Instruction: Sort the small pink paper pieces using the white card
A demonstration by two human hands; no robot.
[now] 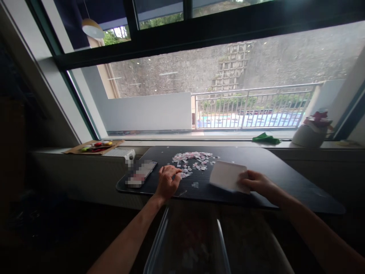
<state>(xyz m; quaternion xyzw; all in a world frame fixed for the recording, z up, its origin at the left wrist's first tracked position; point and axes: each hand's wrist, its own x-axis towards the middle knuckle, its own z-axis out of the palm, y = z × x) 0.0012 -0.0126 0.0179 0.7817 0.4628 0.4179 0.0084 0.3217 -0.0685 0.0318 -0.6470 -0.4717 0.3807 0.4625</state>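
My right hand (256, 182) grips the right edge of a white rectangular card (226, 175), tilted over the dark table and slightly blurred. Many small whitish-pink paper pieces (192, 156) are spread in a loose heap near the table's middle. Beside the near left of this heap is my left hand (169, 180), with its fingers curled in towards the thumb. Whether anything is between those fingers is hidden. A small clear scrap (195, 185) lies between my hands.
A phone (144, 173) lies on the left of the black table (273, 167). Below the near edge stands a clear plastic bin (155, 243) with pale scraps inside. On the sill are a green cloth (266, 138), a pale jar-like container (310, 131) and a cardboard piece (72, 149).
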